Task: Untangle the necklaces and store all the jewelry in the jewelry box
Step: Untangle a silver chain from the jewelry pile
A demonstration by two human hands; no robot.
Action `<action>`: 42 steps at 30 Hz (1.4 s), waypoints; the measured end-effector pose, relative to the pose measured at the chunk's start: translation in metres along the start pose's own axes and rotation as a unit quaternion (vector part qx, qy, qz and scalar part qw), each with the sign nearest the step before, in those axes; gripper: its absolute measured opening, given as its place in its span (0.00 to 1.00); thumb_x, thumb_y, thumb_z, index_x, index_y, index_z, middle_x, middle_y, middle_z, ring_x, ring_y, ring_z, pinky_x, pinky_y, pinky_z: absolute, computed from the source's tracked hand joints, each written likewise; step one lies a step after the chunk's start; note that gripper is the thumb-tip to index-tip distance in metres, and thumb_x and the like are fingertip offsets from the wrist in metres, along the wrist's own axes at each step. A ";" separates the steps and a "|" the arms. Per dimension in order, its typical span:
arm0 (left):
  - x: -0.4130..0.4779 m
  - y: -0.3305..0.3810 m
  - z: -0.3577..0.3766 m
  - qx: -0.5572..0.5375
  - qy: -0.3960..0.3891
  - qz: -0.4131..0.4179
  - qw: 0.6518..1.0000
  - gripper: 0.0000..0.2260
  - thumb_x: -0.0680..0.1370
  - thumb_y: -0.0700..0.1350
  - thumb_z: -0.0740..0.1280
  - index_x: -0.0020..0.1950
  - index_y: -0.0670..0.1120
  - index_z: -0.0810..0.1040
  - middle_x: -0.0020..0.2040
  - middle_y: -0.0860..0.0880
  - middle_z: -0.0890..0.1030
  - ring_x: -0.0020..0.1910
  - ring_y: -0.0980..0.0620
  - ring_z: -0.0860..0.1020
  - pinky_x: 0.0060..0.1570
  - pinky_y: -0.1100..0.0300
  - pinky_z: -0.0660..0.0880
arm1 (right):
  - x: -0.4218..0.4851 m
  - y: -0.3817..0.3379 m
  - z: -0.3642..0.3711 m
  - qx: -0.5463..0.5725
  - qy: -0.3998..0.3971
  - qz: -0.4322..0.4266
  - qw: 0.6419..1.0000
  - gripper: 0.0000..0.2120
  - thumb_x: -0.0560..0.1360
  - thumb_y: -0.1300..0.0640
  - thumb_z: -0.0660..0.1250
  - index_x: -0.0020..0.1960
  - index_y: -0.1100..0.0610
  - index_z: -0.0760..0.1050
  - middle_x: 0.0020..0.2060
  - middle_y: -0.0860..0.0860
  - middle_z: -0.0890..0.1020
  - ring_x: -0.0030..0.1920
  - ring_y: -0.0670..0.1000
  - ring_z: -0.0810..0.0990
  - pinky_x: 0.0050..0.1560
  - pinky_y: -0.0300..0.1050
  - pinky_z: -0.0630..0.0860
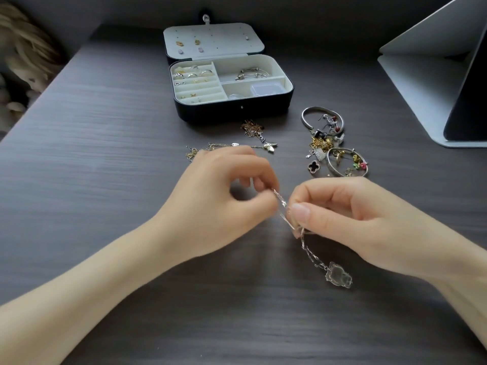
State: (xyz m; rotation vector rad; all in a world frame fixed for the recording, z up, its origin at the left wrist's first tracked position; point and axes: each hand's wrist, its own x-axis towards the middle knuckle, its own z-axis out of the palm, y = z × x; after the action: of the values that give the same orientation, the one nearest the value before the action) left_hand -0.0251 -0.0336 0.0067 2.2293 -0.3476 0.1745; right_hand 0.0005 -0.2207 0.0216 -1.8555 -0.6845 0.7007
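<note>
Both hands, left hand [224, 191] and right hand [350, 217], pinch a silver necklace [283, 206] in their fingers above the worktop [105, 154]; a hard tug could tighten the knot.

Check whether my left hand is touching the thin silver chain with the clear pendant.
Touching. The head view shows the left hand pinching the silver chain between thumb and fingertips.

Both hands are on a silver chain [283, 209], left hand [224, 196] and right hand [350, 214] pinching it between them, with its clear pendant [338, 275] dangling under the right hand. Gold necklaces [232, 147] lie just past the left hand. A jewelry pile [332, 143] sits beyond the right hand. The open jewelry box [234, 108] is farther back.
</note>
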 end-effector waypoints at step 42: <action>0.000 -0.002 0.000 -0.002 -0.047 -0.020 0.999 0.03 0.65 0.46 0.67 0.33 0.55 0.75 0.27 0.59 0.75 0.28 0.58 0.72 0.32 0.66 0.66 | 0.010 -0.005 0.001 0.011 0.111 0.033 0.993 0.08 0.69 0.53 0.66 0.44 0.51 0.83 0.27 0.45 0.72 0.27 0.43 0.68 0.28 0.32 0.65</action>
State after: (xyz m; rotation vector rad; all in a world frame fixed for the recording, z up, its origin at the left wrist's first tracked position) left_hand -0.0243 -0.0323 0.0055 2.2437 -0.3542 0.0470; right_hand 0.0060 -0.2113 0.0248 -1.9077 -0.4713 0.5324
